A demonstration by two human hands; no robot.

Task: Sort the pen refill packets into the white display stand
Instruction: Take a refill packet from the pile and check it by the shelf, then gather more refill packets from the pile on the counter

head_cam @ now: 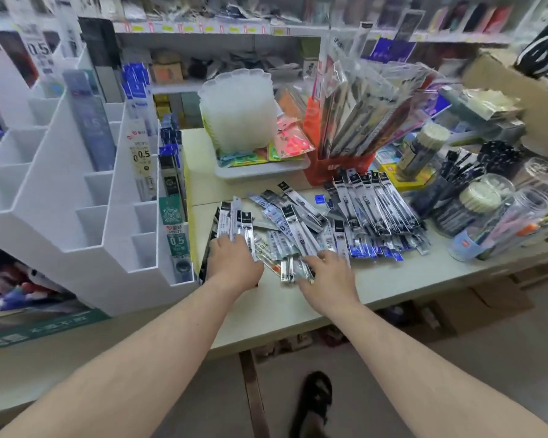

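A loose heap of pen refill packets (355,213) lies on the pale table, black-and-clear sleeves with blue ends. The white display stand (60,197) rises in steps at the left; some of its right-hand slots hold packets (174,222), others stand bare. My left hand (233,259) rests on a small bundle of upright-lying packets (234,219) at the heap's left edge, fingers over their lower ends. My right hand (328,273) lies palm down on packets (293,265) at the heap's near edge, fingers curled around a few.
A red bin of long packets (339,167) and a white tray with clear lids (260,170) stand behind the heap. Clear jars of pens (481,207) crowd the right. The table's front edge (393,298) runs close to my wrists. Shelves fill the back.
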